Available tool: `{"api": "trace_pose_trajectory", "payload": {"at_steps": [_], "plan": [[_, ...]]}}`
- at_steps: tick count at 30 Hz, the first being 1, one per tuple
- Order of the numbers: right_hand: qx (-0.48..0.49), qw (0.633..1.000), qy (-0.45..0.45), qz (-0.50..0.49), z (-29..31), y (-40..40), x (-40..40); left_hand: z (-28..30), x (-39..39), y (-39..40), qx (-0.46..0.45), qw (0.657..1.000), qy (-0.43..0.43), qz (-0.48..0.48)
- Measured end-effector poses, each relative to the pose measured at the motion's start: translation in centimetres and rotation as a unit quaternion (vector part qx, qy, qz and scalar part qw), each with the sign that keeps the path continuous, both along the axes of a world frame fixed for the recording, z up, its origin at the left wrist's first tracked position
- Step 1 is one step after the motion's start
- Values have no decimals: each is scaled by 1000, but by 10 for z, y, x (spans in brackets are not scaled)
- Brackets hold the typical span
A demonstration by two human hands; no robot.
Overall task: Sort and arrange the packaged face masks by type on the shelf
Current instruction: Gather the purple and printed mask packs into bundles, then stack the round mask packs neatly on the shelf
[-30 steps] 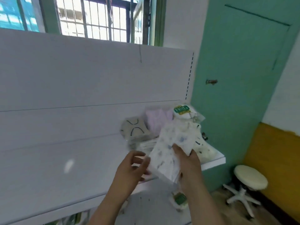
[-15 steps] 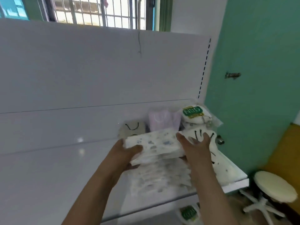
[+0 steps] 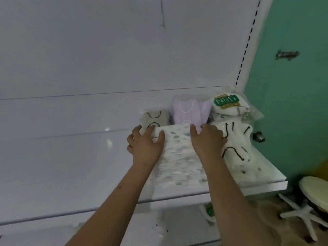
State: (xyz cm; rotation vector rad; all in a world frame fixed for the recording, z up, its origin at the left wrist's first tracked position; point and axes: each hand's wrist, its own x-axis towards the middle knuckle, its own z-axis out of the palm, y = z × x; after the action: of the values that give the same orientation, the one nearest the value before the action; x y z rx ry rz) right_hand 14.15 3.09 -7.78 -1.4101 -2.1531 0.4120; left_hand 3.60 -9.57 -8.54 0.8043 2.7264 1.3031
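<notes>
A stack of white speckled mask packs [image 3: 179,153] lies on the white shelf [image 3: 71,174]. My left hand [image 3: 146,143] rests flat on the stack's left side with fingers spread over its far edge. My right hand [image 3: 207,139] presses on its right side, fingers straight. Behind the stack stand a beige mask pack [image 3: 155,118] with black loops and a lilac mask pack [image 3: 190,110]. At the back right sits an N95 mask pack [image 3: 228,103], and white masks with black loops [image 3: 236,144] lie to the right.
The shelf's front edge [image 3: 257,189] ends at the right near a green wall [image 3: 292,103]. A cream stool [image 3: 314,192] stands on the floor at the right. Another green-labelled pack [image 3: 209,210] lies on the lower shelf.
Both hands have lowered the speckled packs onto the stack and now lie flat on top of it. The camera has moved closer and tilted down.
</notes>
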Motion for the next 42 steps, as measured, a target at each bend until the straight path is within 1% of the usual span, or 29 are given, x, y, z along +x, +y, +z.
{"api": "trace_pose_trajectory", "payload": {"at_steps": [3, 5, 6, 8, 11, 13, 14, 16, 18, 19, 20, 22, 24, 25, 27, 29, 31, 33, 34, 36, 37, 38, 40, 41, 42], "plan": [[31, 999, -8, -8, 11, -7, 9, 3, 4, -21, 49, 997, 65, 6], [65, 998, 13, 0, 23, -18, 15, 5, 13, -42, 107, 987, 121, 1], [87, 995, 39, 11, 30, -28, 18, 4, 20, -55, 134, 981, 140, -7], [124, 983, 121, 58, 42, -58, 21, -4, 36, -84, 171, 973, 154, -31], [127, 945, 248, 173, 40, -122, 18, -34, 64, -138, 203, 965, 144, -81], [144, 920, 301, 203, 25, -164, 18, -68, 82, -179, 195, 963, 132, -130], [157, 915, 321, 190, 14, -183, 19, -90, 89, -199, 175, 964, 127, -154], [184, 912, 348, 118, -19, -215, 24, -138, 100, -233, 107, 970, 96, -194], [177, 916, 357, 41, -62, -239, 32, -183, 105, -257, 32, 980, 18, -195], [154, 927, 342, 18, -87, -246, 37, -204, 105, -265, 2, 983, -29, -182], [124, 943, 307, 8, -116, -250, 40, -223, 104, -271, -28, 982, -77, -171], [60, 979, 194, 17, -183, -246, 43, -260, 95, -276, -71, 973, -147, -164], [-13, 996, 56, 74, -257, -231, 40, -300, 79, -275, -91, 966, -184, -159], [-46, 992, -19, 120, -294, -222, 37, -320, 69, -272, -95, 963, -201, -150], [-83, 965, -148, 199, -362, -198, 25, -361, 47, -262, -87, 964, -222, -119], [-83, 940, -221, 245, -418, -173, 10, -401, 30, -253, -65, 965, -235, -95], [-97, 931, -236, 260, -464, -148, -6, -438, 16, -244, -35, 966, -243, -87], [-139, 934, -221, 243, -502, -127, -19, -470, 9, -235, 3, 959, -269, -85], [-139, 936, -221, 236, -518, -122, -23, -483, 7, -232, 23, 954, -288, -80], [-55, 945, -216, 240, -541, -128, -22, -497, 6, -228, 57, 944, -318, -65], [-11, 943, -202, 266, -547, -136, -17, -500, 5, -228, 72, 942, -324, -57], [16, 932, -190, 308, -551, -146, -11, -503, 3, -228, 82, 941, -323, -50], [57, 896, -183, 400, -554, -167, 2, -505, -4, -233, 94, 941, -323, -38], [90, 884, -165, 429, -555, -175, 5, -504, -8, -236, 94, 939, -329, -34], [124, 878, -128, 444, -554, -182, 5, -502, -13, -238, 92, 936, -339, -30]]}}
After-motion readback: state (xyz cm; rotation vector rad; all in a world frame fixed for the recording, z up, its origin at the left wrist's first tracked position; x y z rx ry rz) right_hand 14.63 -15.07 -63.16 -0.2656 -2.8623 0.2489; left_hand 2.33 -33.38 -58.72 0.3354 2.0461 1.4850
